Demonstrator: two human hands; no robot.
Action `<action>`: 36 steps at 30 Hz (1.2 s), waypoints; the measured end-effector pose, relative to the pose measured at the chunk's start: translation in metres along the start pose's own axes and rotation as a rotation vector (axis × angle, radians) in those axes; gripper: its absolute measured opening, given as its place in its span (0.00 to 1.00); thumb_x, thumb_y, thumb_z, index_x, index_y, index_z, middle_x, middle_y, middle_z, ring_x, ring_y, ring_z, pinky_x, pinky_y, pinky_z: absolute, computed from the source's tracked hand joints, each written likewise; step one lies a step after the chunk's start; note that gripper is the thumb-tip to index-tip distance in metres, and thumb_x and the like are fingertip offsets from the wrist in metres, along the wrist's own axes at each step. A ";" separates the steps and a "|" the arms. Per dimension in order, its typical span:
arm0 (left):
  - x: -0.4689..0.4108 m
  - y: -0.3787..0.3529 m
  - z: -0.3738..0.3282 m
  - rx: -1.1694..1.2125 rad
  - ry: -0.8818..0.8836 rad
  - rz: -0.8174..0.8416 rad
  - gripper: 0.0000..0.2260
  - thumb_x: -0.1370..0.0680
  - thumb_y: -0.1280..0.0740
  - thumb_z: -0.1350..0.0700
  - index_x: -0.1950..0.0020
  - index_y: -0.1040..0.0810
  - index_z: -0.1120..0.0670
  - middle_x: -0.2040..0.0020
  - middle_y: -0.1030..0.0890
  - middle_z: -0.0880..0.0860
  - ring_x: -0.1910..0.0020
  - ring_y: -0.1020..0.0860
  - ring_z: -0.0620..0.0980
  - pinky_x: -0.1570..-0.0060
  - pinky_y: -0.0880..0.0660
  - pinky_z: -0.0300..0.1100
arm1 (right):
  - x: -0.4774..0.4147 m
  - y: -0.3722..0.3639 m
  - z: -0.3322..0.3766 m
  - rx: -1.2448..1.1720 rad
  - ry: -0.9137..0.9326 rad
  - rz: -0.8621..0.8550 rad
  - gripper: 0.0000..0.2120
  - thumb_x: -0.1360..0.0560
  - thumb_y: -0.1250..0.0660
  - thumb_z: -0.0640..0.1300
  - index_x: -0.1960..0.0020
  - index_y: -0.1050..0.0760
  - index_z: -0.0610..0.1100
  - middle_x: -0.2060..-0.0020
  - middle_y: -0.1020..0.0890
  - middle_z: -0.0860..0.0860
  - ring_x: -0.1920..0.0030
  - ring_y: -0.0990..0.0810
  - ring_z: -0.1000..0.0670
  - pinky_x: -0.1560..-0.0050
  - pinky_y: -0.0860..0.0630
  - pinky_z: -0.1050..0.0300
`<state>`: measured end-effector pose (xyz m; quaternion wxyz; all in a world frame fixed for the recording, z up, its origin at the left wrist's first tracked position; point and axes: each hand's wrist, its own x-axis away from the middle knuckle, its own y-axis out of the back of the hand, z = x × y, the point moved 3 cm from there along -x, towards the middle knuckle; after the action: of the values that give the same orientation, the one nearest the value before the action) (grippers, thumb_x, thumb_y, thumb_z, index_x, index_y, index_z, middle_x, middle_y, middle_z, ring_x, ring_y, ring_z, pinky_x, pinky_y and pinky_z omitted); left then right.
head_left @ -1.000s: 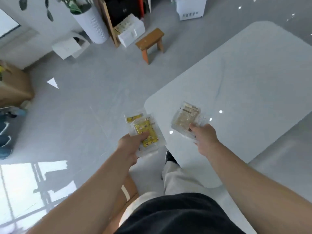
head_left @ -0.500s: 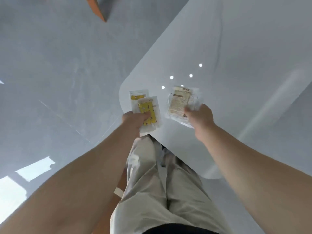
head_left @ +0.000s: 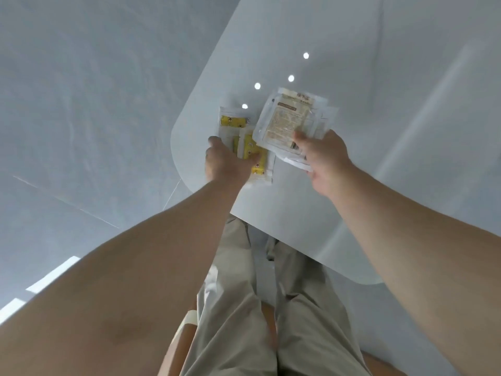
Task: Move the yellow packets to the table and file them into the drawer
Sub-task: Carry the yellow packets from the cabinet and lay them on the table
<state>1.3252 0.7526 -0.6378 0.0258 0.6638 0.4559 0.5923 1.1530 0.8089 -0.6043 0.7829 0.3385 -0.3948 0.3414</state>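
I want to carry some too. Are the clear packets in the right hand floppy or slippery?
Probably floppy: the clear packets are thin film, fanned unevenly above the right hand. Likely light, since a pinch at their lower edge holds several. Perhaps slippery, as the glossy sheets overlap loosely.

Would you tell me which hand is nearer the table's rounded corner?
Left. The left hand holds yellow packets just inside the table corner; the right hand is farther in.

Some yellow packets (head_left: 248, 147) in clear wrap were held at the corner of the white table (head_left: 366, 90). Just beside them, a second bunch of packets (head_left: 287, 123) showed pale, printed backs.
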 end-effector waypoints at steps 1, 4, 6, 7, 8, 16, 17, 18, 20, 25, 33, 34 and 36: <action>0.002 -0.001 -0.001 -0.050 0.002 -0.004 0.38 0.33 0.22 0.38 0.34 0.35 0.55 0.40 0.25 0.54 0.44 0.24 0.56 0.54 0.26 0.49 | -0.001 -0.005 0.003 -0.024 -0.018 0.011 0.06 0.23 0.26 0.46 0.51 0.24 0.51 0.52 0.16 0.53 0.50 0.17 0.51 0.43 0.19 0.51; 0.008 0.001 0.000 -0.273 -0.040 -0.048 0.47 0.35 0.27 0.29 0.28 0.38 0.56 0.33 0.30 0.55 0.33 0.30 0.56 0.39 0.29 0.52 | -0.003 -0.017 0.011 -0.072 -0.054 0.040 0.06 0.22 0.27 0.44 0.51 0.24 0.50 0.52 0.15 0.52 0.52 0.16 0.50 0.56 0.20 0.55; 0.009 0.006 0.004 -0.315 -0.079 -0.029 0.50 0.35 0.30 0.26 0.25 0.40 0.55 0.30 0.32 0.55 0.30 0.33 0.56 0.35 0.32 0.53 | -0.004 -0.024 0.017 -0.071 -0.070 0.045 0.06 0.22 0.27 0.44 0.51 0.24 0.50 0.53 0.15 0.52 0.55 0.16 0.52 0.64 0.24 0.58; 0.009 0.010 0.007 -0.329 -0.104 -0.017 0.50 0.34 0.31 0.25 0.23 0.40 0.55 0.28 0.34 0.55 0.29 0.34 0.56 0.34 0.34 0.53 | -0.005 -0.027 0.018 -0.055 -0.079 0.045 0.06 0.22 0.27 0.45 0.49 0.24 0.49 0.53 0.16 0.52 0.56 0.17 0.53 0.65 0.25 0.59; 0.009 0.014 0.010 -0.345 -0.130 -0.018 0.49 0.33 0.32 0.26 0.22 0.40 0.54 0.27 0.35 0.54 0.27 0.36 0.56 0.32 0.35 0.52 | -0.008 -0.031 0.018 -0.034 -0.083 0.036 0.08 0.22 0.27 0.46 0.46 0.24 0.49 0.51 0.16 0.52 0.54 0.17 0.52 0.64 0.25 0.59; -0.012 0.048 0.029 -0.113 -0.249 -0.033 0.30 0.26 0.28 0.38 0.29 0.30 0.50 0.36 0.25 0.49 0.40 0.22 0.51 0.42 0.25 0.48 | -0.028 -0.042 0.009 0.617 -0.036 -0.232 0.36 0.24 0.36 0.68 0.28 0.33 0.42 0.41 0.27 0.46 0.44 0.25 0.45 0.49 0.27 0.52; -0.015 0.050 0.027 -0.108 -0.254 -0.026 0.29 0.26 0.28 0.39 0.30 0.29 0.50 0.38 0.23 0.48 0.43 0.21 0.49 0.45 0.24 0.46 | -0.029 -0.043 0.007 0.677 -0.073 -0.257 0.39 0.25 0.37 0.71 0.27 0.36 0.43 0.37 0.30 0.44 0.39 0.26 0.43 0.45 0.27 0.50; -0.018 0.051 0.025 -0.102 -0.261 -0.021 0.28 0.25 0.28 0.40 0.30 0.29 0.50 0.40 0.22 0.47 0.45 0.21 0.48 0.47 0.25 0.44 | -0.031 -0.045 0.005 0.717 -0.095 -0.279 0.42 0.26 0.38 0.73 0.27 0.39 0.43 0.35 0.32 0.43 0.36 0.28 0.42 0.41 0.28 0.47; -0.020 0.054 0.020 -0.088 -0.271 -0.026 0.26 0.24 0.28 0.41 0.31 0.28 0.49 0.41 0.22 0.47 0.48 0.21 0.47 0.47 0.24 0.44 | -0.031 -0.050 0.003 0.761 -0.096 -0.320 0.44 0.28 0.39 0.75 0.27 0.43 0.43 0.34 0.35 0.43 0.33 0.32 0.41 0.36 0.32 0.44; -0.013 0.060 0.002 -0.083 -0.295 -0.032 0.21 0.23 0.29 0.44 0.33 0.27 0.50 0.41 0.22 0.47 0.52 0.22 0.44 0.50 0.30 0.39 | -0.016 -0.039 0.009 0.772 -0.109 -0.356 0.47 0.28 0.36 0.73 0.24 0.46 0.43 0.30 0.38 0.43 0.30 0.36 0.42 0.32 0.37 0.44; 0.092 0.104 -0.062 -0.184 -0.425 0.162 0.14 0.21 0.32 0.50 0.36 0.23 0.49 0.45 0.20 0.46 0.46 0.22 0.47 0.50 0.30 0.39 | 0.095 0.035 0.030 0.476 -0.095 -0.417 0.34 0.21 0.42 0.66 0.28 0.40 0.41 0.34 0.33 0.42 0.35 0.29 0.40 0.35 0.31 0.42; 0.107 0.109 -0.073 -0.199 -0.429 0.199 0.13 0.21 0.32 0.50 0.37 0.23 0.48 0.46 0.20 0.45 0.47 0.22 0.47 0.52 0.29 0.40 | 0.109 0.045 0.033 0.429 -0.095 -0.432 0.32 0.20 0.42 0.65 0.29 0.38 0.41 0.35 0.32 0.42 0.36 0.28 0.40 0.36 0.30 0.42; 0.150 0.119 -0.098 -0.237 -0.469 0.276 0.12 0.22 0.32 0.50 0.39 0.23 0.47 0.49 0.21 0.44 0.50 0.21 0.48 0.57 0.27 0.41 | 0.148 0.076 0.037 0.311 -0.093 -0.473 0.30 0.20 0.42 0.65 0.32 0.36 0.41 0.36 0.31 0.42 0.38 0.26 0.40 0.36 0.28 0.42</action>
<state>1.2964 0.7290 -0.4260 0.1269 0.8305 0.2708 0.4699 1.1449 0.8600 -0.4421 0.7606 0.5524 -0.2832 0.1899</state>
